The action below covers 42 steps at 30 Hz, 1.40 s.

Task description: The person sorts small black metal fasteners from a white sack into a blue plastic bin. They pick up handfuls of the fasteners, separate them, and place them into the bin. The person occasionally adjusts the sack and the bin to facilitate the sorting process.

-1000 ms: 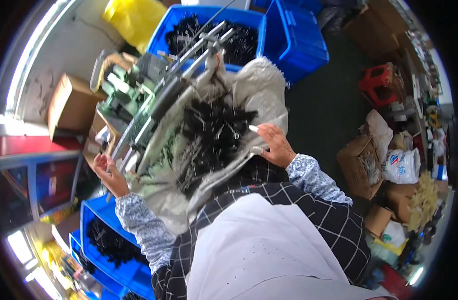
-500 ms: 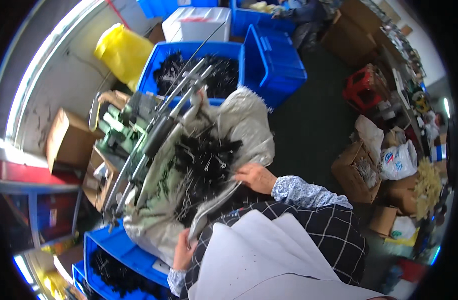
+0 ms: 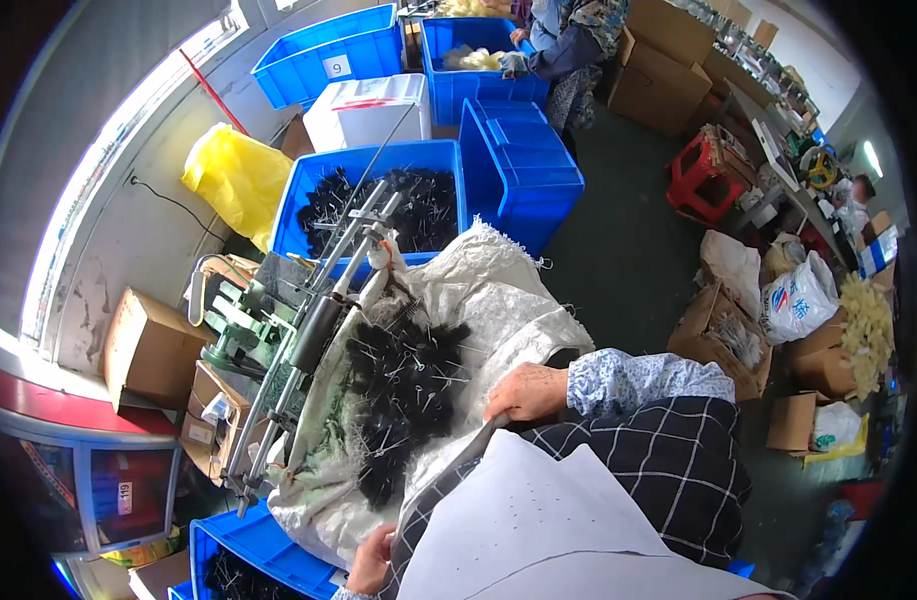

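Note:
A white woven sack [image 3: 498, 275] lies spread open before me, its mouth facing up. Inside is a heap of small black bristle brushes [image 3: 403, 385] with thin wire stems and loops. My right hand [image 3: 528, 392] is closed on the sack's near right edge, the fabric pinched between thumb and fingers. Lower down and to the left, my left hand [image 3: 372, 560] grips the near left edge, partly cut off by my lap. A metal-rod frame with a dark roller [image 3: 318, 333] stands against the sack's left side.
Beyond the sack stands a blue bin [image 3: 378, 155] of similar black brushes, beside another blue bin [image 3: 528, 180]. A green machine [image 3: 248, 325] is at left. A person [image 3: 568, 50] works at the back. Cartons [image 3: 713, 330] and a red stool [image 3: 703, 180] line the right.
My view has tilted up, bringing more of the far bins and the person into sight. The sack's right side is spread wider; both hands stay on its near edge.

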{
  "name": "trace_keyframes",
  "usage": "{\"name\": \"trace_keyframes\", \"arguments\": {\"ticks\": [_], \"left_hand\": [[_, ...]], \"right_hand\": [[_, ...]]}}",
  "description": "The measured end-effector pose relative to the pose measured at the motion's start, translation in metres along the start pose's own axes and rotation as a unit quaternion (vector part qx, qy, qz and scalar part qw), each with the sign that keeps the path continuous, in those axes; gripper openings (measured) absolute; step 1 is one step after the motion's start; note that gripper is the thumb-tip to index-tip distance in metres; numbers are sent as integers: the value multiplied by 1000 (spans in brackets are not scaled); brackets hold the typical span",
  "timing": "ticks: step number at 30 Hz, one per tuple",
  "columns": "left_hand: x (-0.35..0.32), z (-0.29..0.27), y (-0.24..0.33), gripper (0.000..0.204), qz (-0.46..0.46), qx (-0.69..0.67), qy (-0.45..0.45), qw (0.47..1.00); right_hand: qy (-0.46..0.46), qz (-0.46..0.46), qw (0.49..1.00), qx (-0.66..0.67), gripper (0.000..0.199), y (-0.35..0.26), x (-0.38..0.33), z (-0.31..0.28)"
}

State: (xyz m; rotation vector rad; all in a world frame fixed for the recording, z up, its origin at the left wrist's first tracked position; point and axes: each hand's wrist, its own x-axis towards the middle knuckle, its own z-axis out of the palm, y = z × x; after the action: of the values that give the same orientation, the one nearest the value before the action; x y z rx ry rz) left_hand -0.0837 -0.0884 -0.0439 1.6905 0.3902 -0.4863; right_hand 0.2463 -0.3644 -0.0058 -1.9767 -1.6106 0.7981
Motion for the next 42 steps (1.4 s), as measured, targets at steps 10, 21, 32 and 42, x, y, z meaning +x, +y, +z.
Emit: {"name": "trace_keyframes", "arguments": {"ticks": [10, 21, 32, 42], "left_hand": [[-2, 4, -55, 42, 41, 167, -21, 985], [13, -7, 57, 45, 147, 145, -191, 960], [52, -57, 102, 36, 79, 149, -176, 970], [140, -42, 93, 48, 170, 303, 331, 877]], "right_hand": [[-117, -76, 977, 162, 32, 26, 52, -62], [90, 99, 987, 88, 75, 85, 188, -1], [-55, -77, 995, -8, 62, 30, 199, 43], [-130, -112, 981, 94, 65, 23, 215, 53]]}}
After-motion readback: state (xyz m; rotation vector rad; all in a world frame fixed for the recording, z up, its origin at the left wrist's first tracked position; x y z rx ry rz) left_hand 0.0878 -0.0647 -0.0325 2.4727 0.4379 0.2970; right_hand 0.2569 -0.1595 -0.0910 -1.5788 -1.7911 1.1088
